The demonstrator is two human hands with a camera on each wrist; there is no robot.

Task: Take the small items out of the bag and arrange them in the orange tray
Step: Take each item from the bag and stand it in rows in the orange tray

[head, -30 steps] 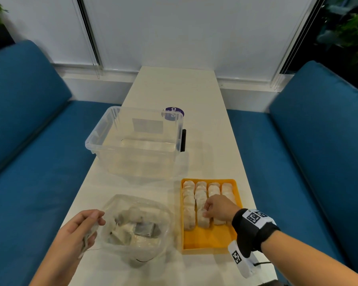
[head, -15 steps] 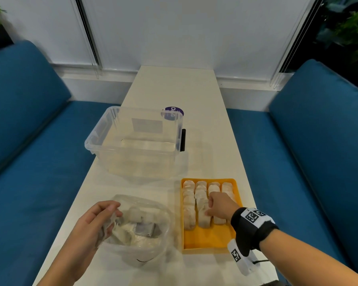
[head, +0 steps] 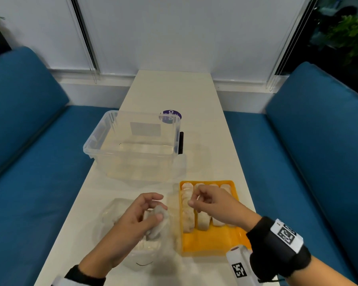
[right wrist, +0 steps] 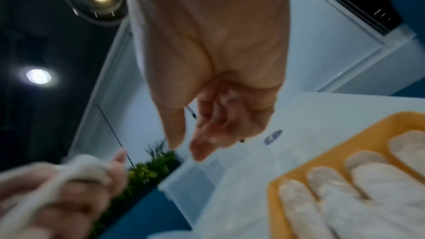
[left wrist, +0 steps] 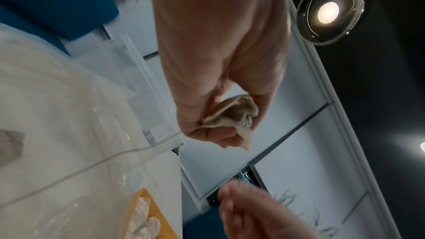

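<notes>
Pretty dim in here, just round ceiling lamps [left wrist: 328, 15] glaring into the wrist views, nearby hands smeared with blur, and the head view bends toward its edges.

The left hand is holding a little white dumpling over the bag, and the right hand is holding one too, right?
Not quite. The left hand does hold a dumpling over the bag, but the right hand holds nothing: the right wrist view shows its fingers bare, above the orange tray.

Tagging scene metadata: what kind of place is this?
Probably a booth-style seating nook in a café or office lounge: a long narrow white table between two blue cushioned benches, white window blinds behind, round recessed ceiling lights.
</notes>
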